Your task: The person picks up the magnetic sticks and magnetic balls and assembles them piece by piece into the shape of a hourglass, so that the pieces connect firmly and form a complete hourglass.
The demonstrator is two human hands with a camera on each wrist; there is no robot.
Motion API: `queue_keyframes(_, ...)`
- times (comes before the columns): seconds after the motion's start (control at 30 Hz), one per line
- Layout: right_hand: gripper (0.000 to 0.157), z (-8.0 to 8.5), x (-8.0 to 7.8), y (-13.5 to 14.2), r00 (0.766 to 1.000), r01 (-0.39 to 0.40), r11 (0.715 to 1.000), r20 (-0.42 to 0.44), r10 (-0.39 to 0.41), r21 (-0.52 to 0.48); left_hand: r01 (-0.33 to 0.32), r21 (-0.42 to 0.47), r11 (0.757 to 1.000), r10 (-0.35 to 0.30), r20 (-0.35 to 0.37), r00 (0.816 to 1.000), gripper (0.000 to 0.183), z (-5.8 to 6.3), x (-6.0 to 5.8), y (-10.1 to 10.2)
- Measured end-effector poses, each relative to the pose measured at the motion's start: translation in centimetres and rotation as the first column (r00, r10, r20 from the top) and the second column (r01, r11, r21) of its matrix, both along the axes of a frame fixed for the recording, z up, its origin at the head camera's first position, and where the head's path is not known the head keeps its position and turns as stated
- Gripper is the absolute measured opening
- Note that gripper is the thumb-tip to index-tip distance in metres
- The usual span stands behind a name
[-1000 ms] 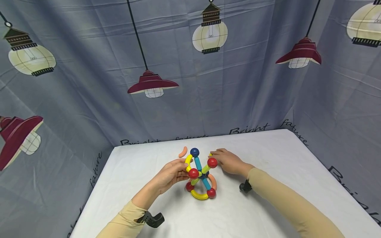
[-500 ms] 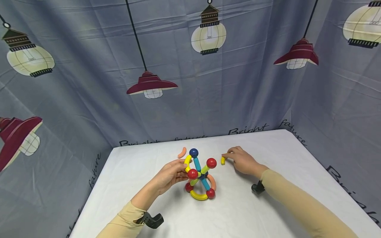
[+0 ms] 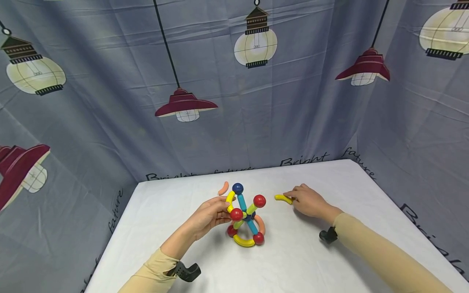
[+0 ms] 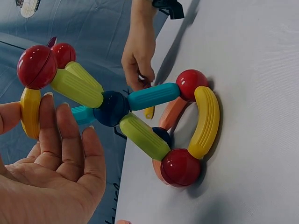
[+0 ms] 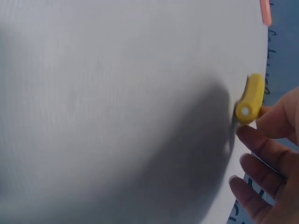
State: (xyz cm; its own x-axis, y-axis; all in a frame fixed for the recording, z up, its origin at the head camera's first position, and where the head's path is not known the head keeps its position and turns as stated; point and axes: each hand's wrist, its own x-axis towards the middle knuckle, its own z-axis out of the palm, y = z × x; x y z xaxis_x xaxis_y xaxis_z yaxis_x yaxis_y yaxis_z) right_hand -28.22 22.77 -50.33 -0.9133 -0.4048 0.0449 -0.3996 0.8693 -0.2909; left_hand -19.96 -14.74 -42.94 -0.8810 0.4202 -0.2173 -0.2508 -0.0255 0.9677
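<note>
A structure of magnetic sticks and balls [image 3: 242,202] stands on the table, with red and dark blue balls joined by blue, lime, yellow and orange sticks. My left hand [image 3: 208,215] pinches a yellow curved stick [image 4: 31,113] at the top, between thumb and fingers. To the right of the structure, my right hand [image 3: 309,202] pinches one end of another yellow curved magnetic stick [image 3: 282,198] near the tabletop. In the right wrist view that stick [image 5: 252,95] sits at the thumb and index finger, its round end showing a pale dot. The structure's rear is partly hidden.
A loose orange curved stick [image 3: 223,188] lies behind the structure. The white-covered table [image 3: 176,195] meets a grey-blue curtain [image 3: 234,138] printed with lamps along its back and sides. Each wrist wears a black camera band.
My right hand has moved right, away from the structure, with the yellow curved stick, which has turned to lie more sideways. The left hand and the structure stay in place.
</note>
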Motion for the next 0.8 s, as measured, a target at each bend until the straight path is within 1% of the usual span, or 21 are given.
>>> queue_keyframes(0.1,0.033,0.0,0.1,-0.1,0.999,0.031,0.998,0.036,-0.029,-0.055,-0.002,-0.002,1.0,0.002,0.004,1.0,0.05,0.0,0.0,0.0)
queue_keyframes(0.2,0.029,0.0,0.0,-0.3,0.992,0.085,0.987,0.1,-0.072,-0.136,-0.002,-0.005,1.0,0.002,0.0,1.0,0.049,0.0,0.0,0.0)
queue_keyframes(0.3,0.034,-0.1,-0.3,-0.5,0.98,0.151,0.971,0.159,-0.122,-0.187,-0.003,-0.006,1.0,0.003,-0.004,1.0,0.049,0.0,0.0,0.0)
queue_keyframes(0.4,0.039,-0.3,-0.6,-0.8,0.964,0.212,0.958,0.203,-0.172,-0.195,0.0,-0.006,1.0,0.0,-0.007,1.0,0.049,-0.1,0.0,0.0)
queue_keyframes(0.47,0.04,-0.3,-0.8,-1.1,0.956,0.234,0.953,0.222,-0.19,-0.191,0.001,-0.006,1.0,-0.001,-0.01,1.0,0.05,-0.1,0.0,0.0)
queue_keyframes(0.57,0.037,-0.3,-0.8,-1.6,0.948,0.258,0.95,0.234,-0.214,-0.174,0.003,-0.01,1.0,-0.004,-0.019,1.0,0.052,-0.1,0.1,0.0)
queue_keyframes(0.67,0.033,-0.3,-0.7,-2.1,0.953,0.252,0.953,0.215,-0.215,-0.167,-0.003,-0.013,1.0,0.003,-0.024,1.0,0.05,0.0,0.1,0.1)
queue_keyframes(0.8,0.024,-0.2,-0.4,-2.7,0.967,0.222,0.958,0.168,-0.192,-0.179,-0.009,-0.014,1.0,0.009,-0.022,1.0,0.049,0.0,0.1,0.1)
